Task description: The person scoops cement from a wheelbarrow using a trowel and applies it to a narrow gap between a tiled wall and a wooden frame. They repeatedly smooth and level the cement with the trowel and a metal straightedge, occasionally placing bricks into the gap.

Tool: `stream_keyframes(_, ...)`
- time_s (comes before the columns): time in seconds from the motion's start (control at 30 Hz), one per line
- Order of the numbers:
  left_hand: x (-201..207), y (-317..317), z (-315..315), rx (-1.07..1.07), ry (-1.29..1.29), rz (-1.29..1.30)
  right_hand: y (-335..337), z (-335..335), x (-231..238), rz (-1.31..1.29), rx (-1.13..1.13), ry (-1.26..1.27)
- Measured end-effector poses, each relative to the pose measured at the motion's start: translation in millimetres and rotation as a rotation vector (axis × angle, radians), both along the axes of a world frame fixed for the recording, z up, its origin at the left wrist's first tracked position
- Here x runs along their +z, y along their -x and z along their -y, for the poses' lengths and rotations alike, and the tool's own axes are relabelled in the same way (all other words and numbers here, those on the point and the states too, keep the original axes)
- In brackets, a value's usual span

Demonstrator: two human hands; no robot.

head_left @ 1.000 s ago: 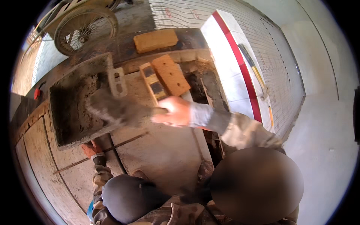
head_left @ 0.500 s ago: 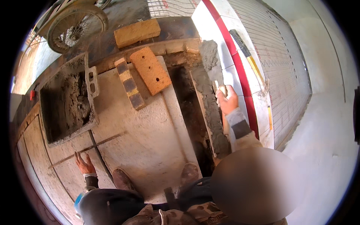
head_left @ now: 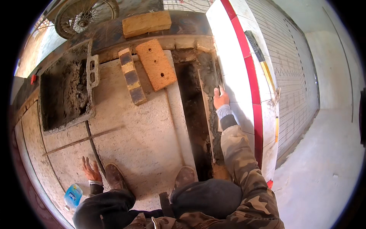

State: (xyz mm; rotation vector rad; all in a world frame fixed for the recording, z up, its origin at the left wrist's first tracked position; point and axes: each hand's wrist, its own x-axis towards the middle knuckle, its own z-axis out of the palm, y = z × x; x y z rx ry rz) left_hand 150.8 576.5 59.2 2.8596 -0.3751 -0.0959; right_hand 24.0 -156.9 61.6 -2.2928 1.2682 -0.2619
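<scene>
Mortar [head_left: 207, 76], rough and grey, lies beside my right hand [head_left: 221, 100], closed on a mostly hidden trowel [head_left: 219, 81], my left hand [head_left: 92, 170] spread near a blue plastic bottle [head_left: 73, 195].

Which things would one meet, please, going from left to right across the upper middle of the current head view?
Mortar tray → banded block → holed orange brick → right hand → red tile stripe → tool with a black-and-yellow handle.

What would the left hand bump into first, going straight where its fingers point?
The left hand would probably meet the mortar tray, just past a thin brown strip on the slab; the hand's height is unclear.
</scene>
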Motion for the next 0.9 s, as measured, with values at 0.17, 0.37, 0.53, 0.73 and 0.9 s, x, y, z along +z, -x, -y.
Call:
stream_keyframes(0.17,5,9,-3,-0.077,-0.011,-0.04,-33,-13,-8,0.148,0.033,-0.001)
stream_keyframes(0.37,0,15,13,-0.029,-0.035,-0.083,-48,-15,-27,-0.224,0.021,0.041)
stream_keyframes(0.53,-10,17,22,-0.017,-0.006,-0.103,-54,-21,-26,-0.302,0.096,0.106)
stream_keyframes(0.73,-6,16,22,-0.02,0.05,-0.177,-25,-2,-17,0.036,0.17,0.075)
stream_keyframes(0.9,0,17,11,-0.058,0.095,-0.302,8,17,-21,0.107,0.032,0.175)
